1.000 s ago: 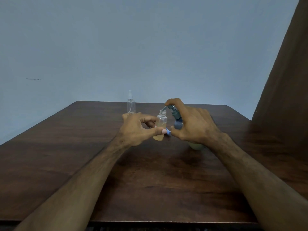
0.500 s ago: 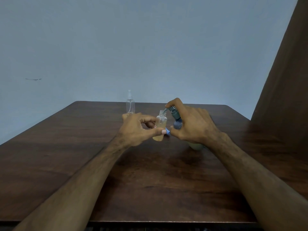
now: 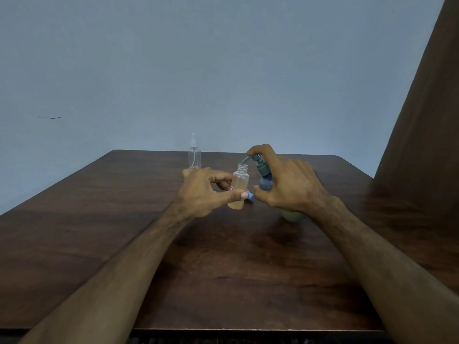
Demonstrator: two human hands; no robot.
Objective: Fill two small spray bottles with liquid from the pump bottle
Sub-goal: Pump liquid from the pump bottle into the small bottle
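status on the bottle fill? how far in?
Done: nothing finished yet. In hand: the left hand holds the open small bottle, which is partly filled with yellowish liquid, while the right hand grips the pump bottle, forefinger on the pump head and spout over the mouth. Left: top it up, cap it, then fill the clear spray bottle, which looks empty on the table behind.
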